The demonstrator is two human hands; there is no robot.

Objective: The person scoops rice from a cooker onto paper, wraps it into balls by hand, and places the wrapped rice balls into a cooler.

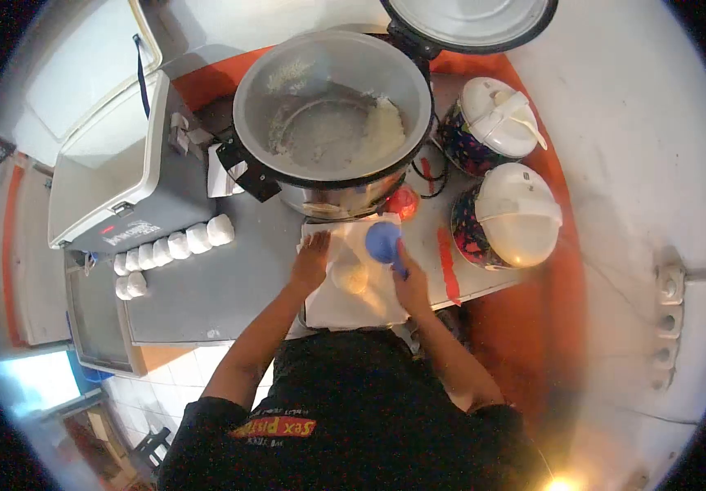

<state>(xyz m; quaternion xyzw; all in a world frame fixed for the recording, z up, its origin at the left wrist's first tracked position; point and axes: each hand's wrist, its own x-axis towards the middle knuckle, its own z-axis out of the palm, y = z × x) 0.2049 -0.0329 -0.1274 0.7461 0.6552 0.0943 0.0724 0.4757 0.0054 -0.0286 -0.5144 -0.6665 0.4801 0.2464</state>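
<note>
Resting flat on a white sheet of wrapping paper [345,304], the left hand [312,263] lies with fingers spread and nothing gripped, just beside a small mound of cooked rice [351,276] in the middle of the sheet. The right hand [411,286] is closed around the handle of a blue scoop [383,242], whose bowl hovers over the far edge of the paper, near the mound. The sheet sits on the grey worktop [230,290] at its near edge, in front of a large rice cooker [332,110] with its lid [469,20] raised.

The rice looks soft, sticky and loose; it would likely crumble if pinched, so cupping it from the sides or lifting it by the paper seems wiser. The paper itself appears thin and limp, best taken at its corners.

A row of white wrapped portions [175,244] lies to the left beside a grey cooler box [116,180]. Two floral rice jars [504,217] with white lids stand to the right.

Whether the scoop holds any rice cannot be told. Its handle is hidden in the hand, the cooker's base is partly covered, and the fisheye edges blur everything beyond.
</note>
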